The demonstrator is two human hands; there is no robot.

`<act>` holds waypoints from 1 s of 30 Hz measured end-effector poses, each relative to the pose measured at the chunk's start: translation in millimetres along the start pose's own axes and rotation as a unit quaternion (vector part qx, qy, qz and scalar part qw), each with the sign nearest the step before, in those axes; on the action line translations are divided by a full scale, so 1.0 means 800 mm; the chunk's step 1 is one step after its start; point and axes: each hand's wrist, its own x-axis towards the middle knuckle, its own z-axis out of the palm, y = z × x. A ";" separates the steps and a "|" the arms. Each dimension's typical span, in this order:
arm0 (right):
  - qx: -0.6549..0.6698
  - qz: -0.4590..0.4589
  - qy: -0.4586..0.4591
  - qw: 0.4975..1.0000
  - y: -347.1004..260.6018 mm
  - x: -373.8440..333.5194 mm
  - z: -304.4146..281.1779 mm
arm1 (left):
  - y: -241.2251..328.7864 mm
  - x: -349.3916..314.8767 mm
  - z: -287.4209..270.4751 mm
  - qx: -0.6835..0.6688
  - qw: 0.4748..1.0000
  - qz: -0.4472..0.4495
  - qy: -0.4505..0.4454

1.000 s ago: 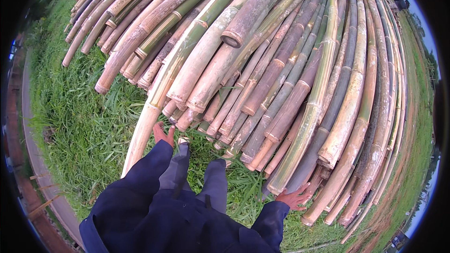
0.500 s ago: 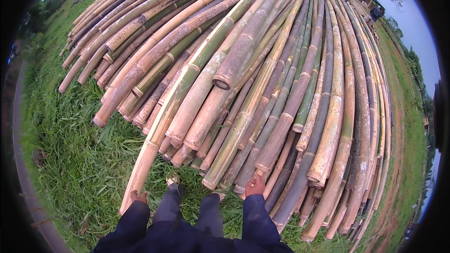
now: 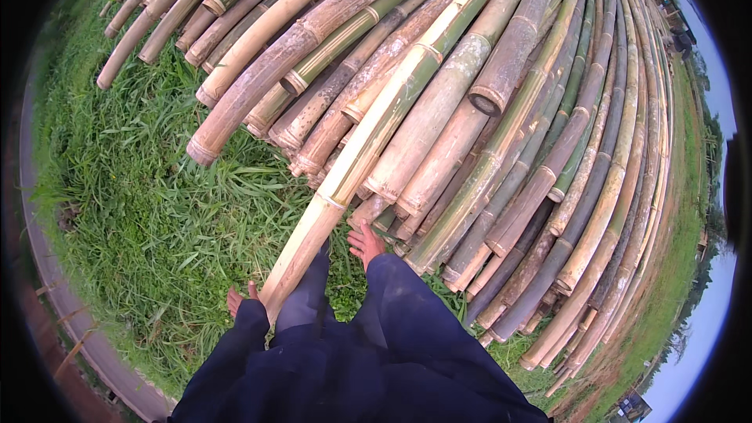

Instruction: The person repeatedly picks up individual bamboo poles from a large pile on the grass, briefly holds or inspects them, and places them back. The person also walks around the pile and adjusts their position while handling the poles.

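Note:
A long bamboo pole [image 3: 313, 231], pale yellow with green streaks, juts out from the pile toward me, its near end close to my body. My left hand [image 3: 241, 298] is beside the left edge of that near end, thumb and fingers apart; whether it touches the pole I cannot tell. To the pole's right, my right hand [image 3: 366, 245] has its fingers spread and is empty. It hovers close to the cut end of a shorter bamboo pole [image 3: 368, 210] low in the pile.
The large pile of bamboo poles [image 3: 439, 129] fans out ahead and to the right, cut ends facing me. One thick greyish pole [image 3: 501, 78] lies on top. Grass [image 3: 172, 211] covers the ground at left, with a paved road [image 3: 47, 282] beyond it.
The view has turned, so the pile sits farther right. My right hand has left the pole ends it was touching and come over beside the long pale pole. My left hand stays near that pole's end.

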 end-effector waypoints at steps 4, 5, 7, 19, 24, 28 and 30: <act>0.134 0.100 0.133 0.977 0.033 0.088 0.079 | 0.064 0.092 0.019 -0.168 0.916 -0.018 -0.363; 0.156 0.097 0.165 0.969 0.042 0.101 0.089 | 0.074 0.102 0.031 -0.173 0.887 -0.038 -0.427; 0.255 0.064 0.131 0.956 0.050 0.114 0.100 | 0.093 0.112 0.064 -0.092 0.844 0.044 -0.527; -0.198 -0.076 -0.123 0.969 -0.039 0.047 0.398 | 0.157 0.321 -0.260 -0.098 0.970 0.133 -0.176; -0.287 -0.109 -0.110 0.945 -0.058 0.064 0.362 | 0.192 0.284 -0.248 -0.031 0.945 0.326 0.012; -0.262 -0.098 -0.089 0.956 -0.049 0.084 0.353 | 0.191 0.272 -0.224 -0.062 0.943 0.303 -0.120; -0.206 -0.093 -0.080 0.971 -0.044 0.086 0.360 | 0.184 0.268 -0.227 0.023 0.929 0.318 -0.190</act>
